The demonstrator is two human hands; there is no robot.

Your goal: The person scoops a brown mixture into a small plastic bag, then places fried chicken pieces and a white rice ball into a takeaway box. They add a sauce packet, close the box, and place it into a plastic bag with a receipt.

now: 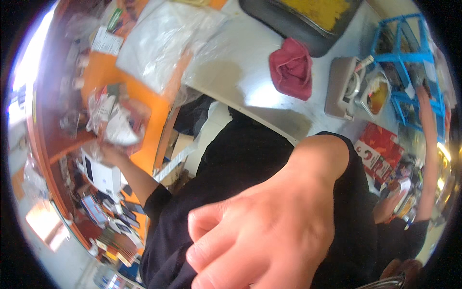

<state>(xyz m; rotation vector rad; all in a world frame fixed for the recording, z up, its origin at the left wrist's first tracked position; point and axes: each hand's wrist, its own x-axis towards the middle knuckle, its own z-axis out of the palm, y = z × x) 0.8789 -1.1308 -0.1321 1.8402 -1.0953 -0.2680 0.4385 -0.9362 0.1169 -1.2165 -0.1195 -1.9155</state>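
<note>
Large and close in the head view, my right hand (260,231) is raised with its fingers bent inward; whatever they may hold is hidden. Far to the left, my left hand (111,155) reaches over the orange counter (153,113). It is at the lower edge of a clear plastic bag (120,127) with white and reddish contents. Its fingers are too small and covered to make out. Beside that hand stands a white box-shaped device (100,177) with a dark panel.
A crumpled red cloth (291,70), a black tray (308,24) of yellow food and a grey container (342,89) sit on the metal table (226,72). Clear plastic sheeting (166,43) lies behind. At right, another person's arm (426,144) reaches toward a blue rack (402,58).
</note>
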